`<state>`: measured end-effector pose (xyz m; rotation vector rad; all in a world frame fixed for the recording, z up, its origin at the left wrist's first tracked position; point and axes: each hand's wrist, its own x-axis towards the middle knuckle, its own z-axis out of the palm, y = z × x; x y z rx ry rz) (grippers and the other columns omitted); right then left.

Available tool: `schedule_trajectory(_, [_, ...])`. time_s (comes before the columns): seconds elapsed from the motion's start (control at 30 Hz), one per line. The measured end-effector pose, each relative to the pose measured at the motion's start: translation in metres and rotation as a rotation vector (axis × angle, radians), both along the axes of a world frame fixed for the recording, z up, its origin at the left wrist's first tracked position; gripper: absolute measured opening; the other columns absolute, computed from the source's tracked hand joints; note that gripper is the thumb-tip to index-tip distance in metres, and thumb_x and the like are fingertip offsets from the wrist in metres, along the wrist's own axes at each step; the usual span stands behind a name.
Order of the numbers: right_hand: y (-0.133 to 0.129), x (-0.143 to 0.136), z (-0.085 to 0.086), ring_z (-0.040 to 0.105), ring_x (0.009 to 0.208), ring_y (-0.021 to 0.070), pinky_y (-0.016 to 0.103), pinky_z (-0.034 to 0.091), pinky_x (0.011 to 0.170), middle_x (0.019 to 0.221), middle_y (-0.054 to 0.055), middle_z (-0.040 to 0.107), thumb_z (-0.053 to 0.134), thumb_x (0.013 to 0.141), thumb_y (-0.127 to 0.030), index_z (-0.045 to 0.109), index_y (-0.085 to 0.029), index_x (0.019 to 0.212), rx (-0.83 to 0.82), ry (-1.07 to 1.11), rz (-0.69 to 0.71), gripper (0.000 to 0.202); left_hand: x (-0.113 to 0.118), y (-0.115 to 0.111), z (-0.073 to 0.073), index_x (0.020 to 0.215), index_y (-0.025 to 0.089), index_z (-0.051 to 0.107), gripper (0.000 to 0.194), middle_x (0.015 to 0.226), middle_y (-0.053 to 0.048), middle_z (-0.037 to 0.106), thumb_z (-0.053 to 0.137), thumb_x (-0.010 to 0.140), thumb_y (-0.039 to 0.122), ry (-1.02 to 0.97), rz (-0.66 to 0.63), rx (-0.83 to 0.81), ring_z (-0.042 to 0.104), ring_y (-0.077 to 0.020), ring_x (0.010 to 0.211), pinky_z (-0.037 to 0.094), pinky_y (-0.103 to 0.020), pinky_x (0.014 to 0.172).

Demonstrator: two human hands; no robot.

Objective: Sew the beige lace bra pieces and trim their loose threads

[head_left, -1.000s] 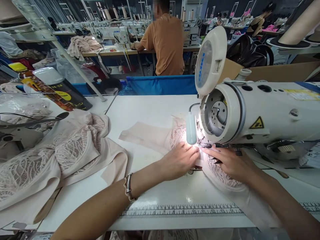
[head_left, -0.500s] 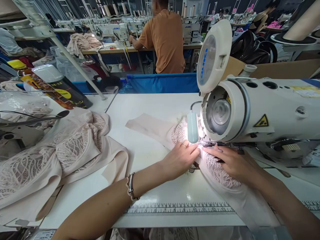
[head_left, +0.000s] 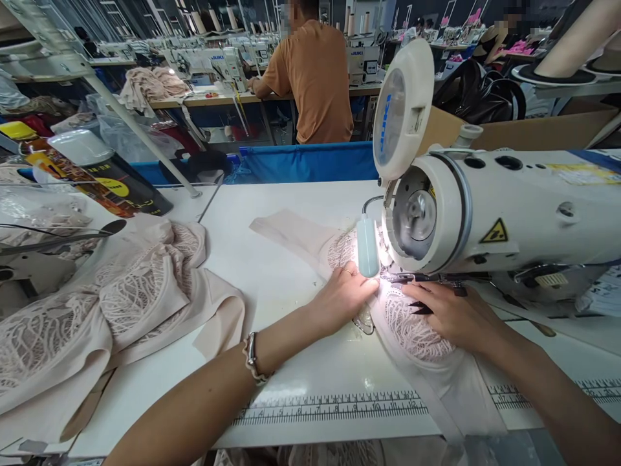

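Observation:
A pale pink lace bra lies under the head of a white sewing machine, one cup in front of the needle area and the other behind it. My left hand is closed on the bra's edge just left of the needle area, fingers bent and thumb towards the needle. My right hand rests over the front cup, fingers partly curled. Dark points of what look like thread snips stick out from under its fingers; the rest is hidden. A small lamp lights the needle area, which is mostly covered.
More lace bras are piled on the left of the white table. Behind them lean spray cans. A printed ruler runs along the front edge. Beyond a blue cloth, a person in an orange shirt sits at another machine.
The front cup and its loose end have swung left and lie flatter. My left fingers have bent more, and my right index finger has drawn back from the needle area. The whole view has shifted slightly.

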<state>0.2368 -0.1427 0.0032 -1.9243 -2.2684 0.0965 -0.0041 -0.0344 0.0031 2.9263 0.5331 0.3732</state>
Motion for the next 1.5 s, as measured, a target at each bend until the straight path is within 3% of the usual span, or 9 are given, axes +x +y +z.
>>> schedule_trajectory(0.1, [0.004,-0.006,0.005,0.07,0.076,0.0216,0.03,0.054,0.06,0.089,0.001,0.076,0.049,0.084,-0.022,0.072,-0.029,0.098,0.015,-0.012,-0.087,0.028,0.002,-0.002,0.0,0.105,0.015,0.062,0.031,0.112,-0.01,0.067,0.034,0.1,0.004,-0.005,0.017,0.096,0.055,-0.0225,0.088,0.043,-0.036,0.077])
schedule_trajectory(0.2, [0.01,-0.011,0.001,0.069,0.076,0.0256,0.036,0.055,0.067,0.083,0.004,0.076,0.046,0.096,-0.039,0.073,-0.028,0.095,0.134,-0.035,-0.208,0.03,0.006,-0.014,0.002,0.102,0.012,0.063,0.03,0.107,-0.013,0.069,0.034,0.101,0.007,-0.037,0.0,0.209,0.058,-0.022,0.086,0.044,-0.037,0.079])
schedule_trajectory(0.3, [0.012,-0.01,-0.008,0.071,0.079,0.0285,0.039,0.057,0.07,0.087,0.007,0.077,0.047,0.096,-0.044,0.073,-0.025,0.097,0.168,-0.045,-0.251,0.032,0.011,-0.035,0.003,0.098,0.009,0.065,0.036,0.1,-0.015,0.07,0.04,0.105,0.034,-0.037,-0.008,0.228,0.062,-0.0245,0.086,0.047,-0.038,0.078])
schedule_trajectory(0.37, [0.011,-0.007,-0.013,0.071,0.08,0.0286,0.039,0.057,0.069,0.089,0.007,0.077,0.049,0.095,-0.043,0.072,-0.025,0.099,0.165,-0.047,-0.228,0.03,0.013,-0.047,0.001,0.104,0.004,0.067,0.05,0.107,-0.02,0.07,0.043,0.103,0.048,-0.016,0.019,0.289,0.064,-0.031,0.1,0.048,-0.044,0.088])
schedule_trajectory(0.5, [0.009,0.0,-0.013,0.072,0.081,0.0254,0.035,0.056,0.071,0.089,0.004,0.077,0.05,0.094,-0.035,0.071,-0.026,0.096,0.167,-0.013,-0.129,0.023,0.014,-0.058,-0.01,0.131,-0.008,0.054,0.053,0.131,-0.028,0.062,0.04,0.103,0.034,0.0,0.06,0.387,0.058,-0.0383,0.124,0.043,-0.05,0.106])
schedule_trajectory(0.7, [0.005,0.001,-0.008,0.07,0.073,0.0215,0.03,0.055,0.061,0.082,0.001,0.075,0.052,0.086,-0.024,0.069,-0.027,0.089,0.05,0.043,-0.102,0.018,0.012,-0.051,-0.018,0.136,-0.01,0.046,0.047,0.136,-0.031,0.057,0.039,0.1,0.019,-0.001,0.032,0.319,0.055,-0.0371,0.131,0.039,-0.05,0.114])
schedule_trajectory(0.9, [0.001,-0.003,-0.002,0.07,0.101,0.0181,0.027,0.059,0.08,0.108,0.002,0.073,0.041,0.077,-0.003,0.066,-0.034,0.13,0.044,0.084,0.115,0.066,0.008,-0.046,-0.02,0.135,-0.007,0.048,0.045,0.137,-0.029,0.058,0.04,0.1,0.019,-0.01,0.01,0.305,0.055,-0.0352,0.133,0.04,-0.048,0.115])
schedule_trajectory(1.2, [0.001,-0.004,-0.009,0.068,0.105,0.0203,0.029,0.059,0.085,0.112,0.002,0.073,0.043,0.069,-0.001,0.062,-0.034,0.138,0.083,0.029,0.095,0.079,0.003,-0.032,-0.014,0.136,-0.008,0.048,0.043,0.137,-0.027,0.059,0.041,0.097,0.008,0.002,-0.061,0.33,0.057,-0.0341,0.13,0.042,-0.048,0.114])
schedule_trajectory(1.5, [0.003,-0.003,-0.013,0.07,0.102,0.0218,0.031,0.059,0.081,0.113,0.005,0.073,0.041,0.069,-0.001,0.068,-0.028,0.129,0.102,-0.033,0.083,0.071,-0.003,-0.009,-0.005,0.137,0.001,0.048,0.039,0.134,-0.023,0.062,0.032,0.102,0.005,-0.014,-0.095,0.134,0.06,-0.0277,0.128,0.048,-0.046,0.107])
